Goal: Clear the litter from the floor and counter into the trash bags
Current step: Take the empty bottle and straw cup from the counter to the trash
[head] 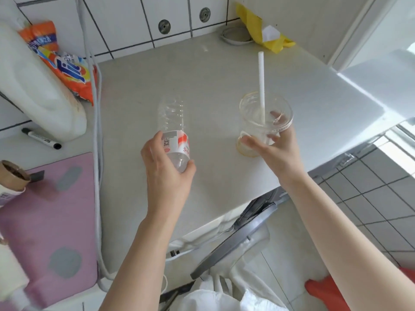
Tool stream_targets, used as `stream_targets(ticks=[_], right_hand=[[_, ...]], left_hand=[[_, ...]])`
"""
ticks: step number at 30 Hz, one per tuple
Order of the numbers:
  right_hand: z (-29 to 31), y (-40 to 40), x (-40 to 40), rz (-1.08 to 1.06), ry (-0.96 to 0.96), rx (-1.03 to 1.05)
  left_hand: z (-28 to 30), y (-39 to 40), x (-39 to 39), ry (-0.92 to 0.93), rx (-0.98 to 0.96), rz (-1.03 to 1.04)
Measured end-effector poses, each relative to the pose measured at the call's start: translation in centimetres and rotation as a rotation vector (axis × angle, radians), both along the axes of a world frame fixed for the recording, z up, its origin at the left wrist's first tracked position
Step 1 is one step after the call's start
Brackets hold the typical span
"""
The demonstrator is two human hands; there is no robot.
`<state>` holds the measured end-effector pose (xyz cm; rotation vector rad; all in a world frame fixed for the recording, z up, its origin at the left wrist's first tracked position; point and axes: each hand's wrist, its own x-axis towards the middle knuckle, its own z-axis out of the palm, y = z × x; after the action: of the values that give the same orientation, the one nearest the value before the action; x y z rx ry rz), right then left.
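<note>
At centre frame, over the grey table (202,70), both hands carry litter. The left hand (168,167) wraps its fingers and thumb around the labelled end of an empty clear plastic bottle (173,129), which points away toward the upper frame. The right hand (276,149) pinches a clear plastic cup (265,115) by its side, rim tilted toward the camera, a white straw (261,79) standing in it. Whether either item touches the table cannot be told. One item per hand probably lets both go in a single trip. A white trash bag (215,297) lies open at lower centre, below the table edge, so the drop is likely short. More possible litter sits at upper right: a yellow wrapper (258,28) against the wall.
</note>
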<state>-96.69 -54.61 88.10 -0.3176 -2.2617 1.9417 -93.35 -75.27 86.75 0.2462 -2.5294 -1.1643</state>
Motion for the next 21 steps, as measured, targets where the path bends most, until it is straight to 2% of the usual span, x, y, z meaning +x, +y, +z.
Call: stream_targets(ticks=[11, 21], right_hand=[[0.7, 6.7, 12.0, -0.117, 0.005, 0.047], [-1.5, 14.4, 27.8, -0.486, -0.094, 0.034]], left_hand=[[1.9, 9.0, 4.5, -0.01, 0.076, -0.383], [0.8, 18.8, 14.3, -0.089, 0.068, -0.735]])
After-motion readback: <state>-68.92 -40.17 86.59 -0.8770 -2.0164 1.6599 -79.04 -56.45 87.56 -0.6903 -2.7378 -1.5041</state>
